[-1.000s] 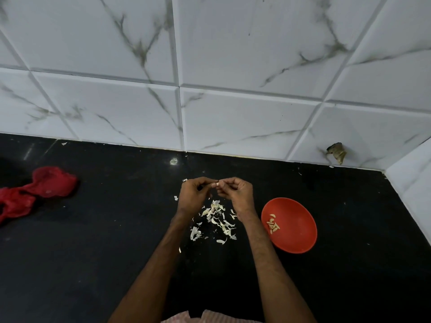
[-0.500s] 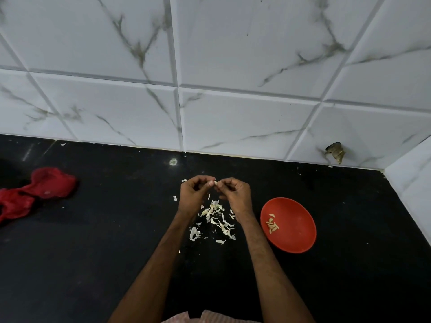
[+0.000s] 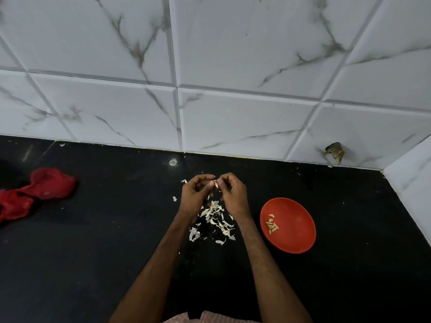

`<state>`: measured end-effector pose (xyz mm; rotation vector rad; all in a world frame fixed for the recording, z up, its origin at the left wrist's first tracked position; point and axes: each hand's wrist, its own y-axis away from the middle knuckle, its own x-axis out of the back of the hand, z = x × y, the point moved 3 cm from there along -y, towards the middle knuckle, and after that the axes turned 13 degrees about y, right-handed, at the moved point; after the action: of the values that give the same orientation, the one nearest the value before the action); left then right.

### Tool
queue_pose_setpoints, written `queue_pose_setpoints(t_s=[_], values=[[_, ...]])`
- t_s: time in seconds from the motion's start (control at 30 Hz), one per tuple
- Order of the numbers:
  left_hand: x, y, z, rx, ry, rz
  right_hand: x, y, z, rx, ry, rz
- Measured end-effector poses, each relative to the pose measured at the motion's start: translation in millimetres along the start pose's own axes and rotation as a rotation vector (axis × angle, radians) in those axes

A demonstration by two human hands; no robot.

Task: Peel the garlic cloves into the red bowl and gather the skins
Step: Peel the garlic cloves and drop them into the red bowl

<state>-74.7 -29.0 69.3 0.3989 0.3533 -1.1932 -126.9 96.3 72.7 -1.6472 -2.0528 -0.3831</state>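
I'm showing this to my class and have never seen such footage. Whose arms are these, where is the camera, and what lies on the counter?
No machine: a person wears one wide-angle camera on the head, looking down at their own arms. The left hand and right hand pinch a small garlic clove together above loose skins on the black counter. Right of them stands the red bowl holding a few peeled cloves. A crumpled red cloth lies far left.

Dim, flat light. Black bench (image 3: pixel 93 264) is rendered almost featureless; one small glare spot (image 3: pixel 172 162) is seen near the white tiles (image 3: pixel 233 43), a faint streak (image 3: pixel 28 153) at far left. Tiles are evenly lit, greyish. Grout lines (image 3: pixel 247 94) are bowed by wide-angle distortion toward the edges. Centre is rendered sharp.
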Motion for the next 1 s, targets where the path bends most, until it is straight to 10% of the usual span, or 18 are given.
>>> queue_pose_setpoints(t_s=[0.4,1.0], values=[[-11.1,2.1,-2.4,0.016,0.167,0.008,-2.6,4.6,-8.9,0.028,0.058,0.157],[-6.2,-2.7,16.8,-0.219,-0.331,0.104,5.6,4.4,-7.8,0.117,0.018,0.046]])
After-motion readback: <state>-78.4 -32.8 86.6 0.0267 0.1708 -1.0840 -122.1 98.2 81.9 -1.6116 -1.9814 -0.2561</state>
